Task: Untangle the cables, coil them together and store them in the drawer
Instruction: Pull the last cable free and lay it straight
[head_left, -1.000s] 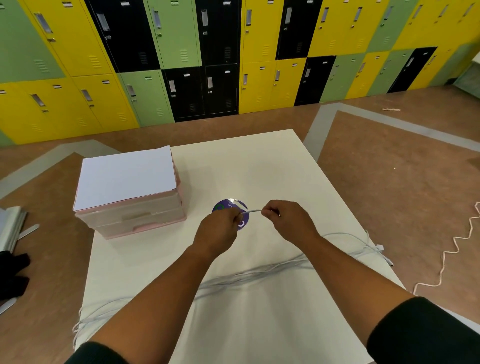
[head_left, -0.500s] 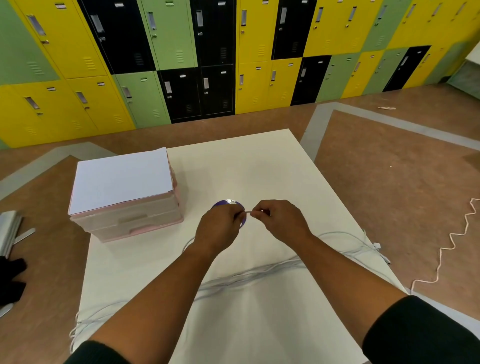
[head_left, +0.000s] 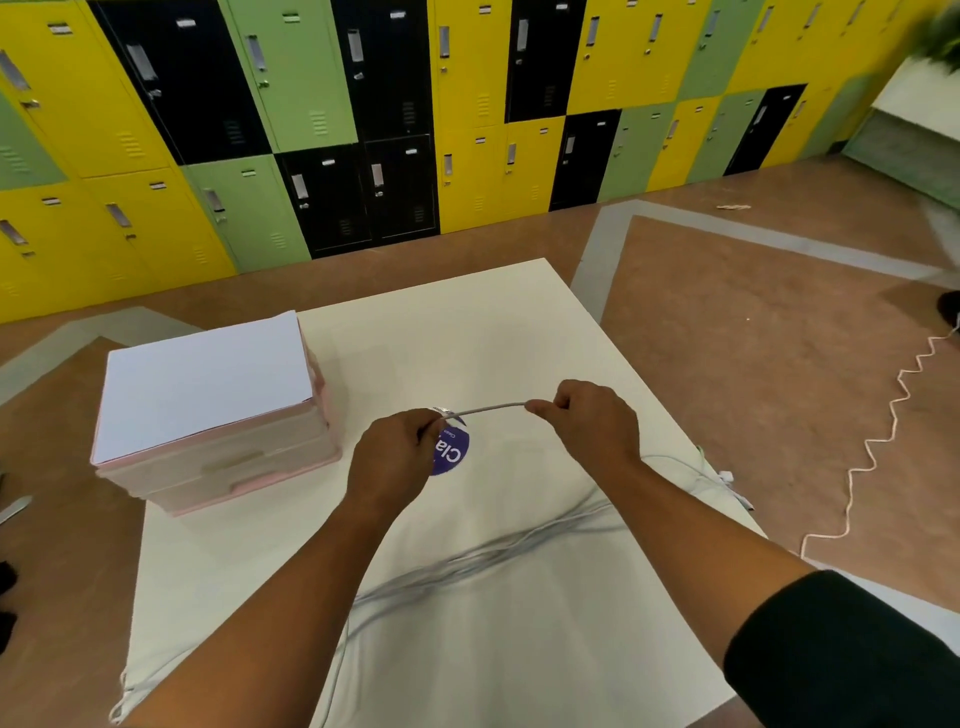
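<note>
Several thin white cables (head_left: 498, 556) lie in a long loose bundle across the white table (head_left: 467, 332), their ends trailing off both sides. A short stretch of cable (head_left: 491, 409) is pulled taut above the table between my hands. My left hand (head_left: 395, 457) pinches its left end, and my right hand (head_left: 592, 421) pinches the other end. The pink drawer unit (head_left: 218, 447) stands at the table's left, its drawers closed, a white sheet on top.
A round purple sticker (head_left: 453, 451) lies on the table under my left hand. A wavy white cord (head_left: 883, 441) runs over the brown floor to the right. Yellow, green and black lockers (head_left: 363, 130) line the far wall. Dark objects sit at the left frame edge.
My hands came close together, then drew apart again; the right hand moved right, stretching the cable between them wider than before.
</note>
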